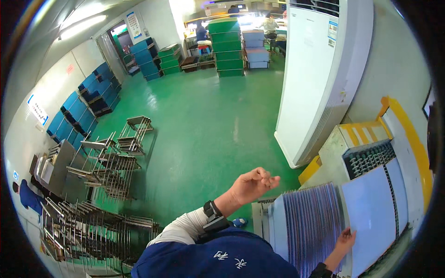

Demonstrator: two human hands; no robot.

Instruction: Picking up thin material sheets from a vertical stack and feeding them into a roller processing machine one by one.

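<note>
My left hand (254, 184) is raised over the green floor, fingers curled inward, and I see nothing in it. A dark band is round its wrist. Lower right, my right hand (344, 242) has its fingertips at the left edge of a pale blue flat panel (373, 208) and appears to pinch it. The panel lies on a machine bed with rows of small rollers (369, 160). Between my body and that bed stands a rack with many thin panels (313, 222) upright, close together. A second pale panel (402, 199) lies beyond the first.
A tall white cabinet (308, 78) stands ahead on the right. Metal racks (106, 171) crowd the left side. Stacked green crates (225, 46) and blue crates (72, 118) stand farther off. People sit at lit benches at the back, and a person in blue (30, 197) is at far left.
</note>
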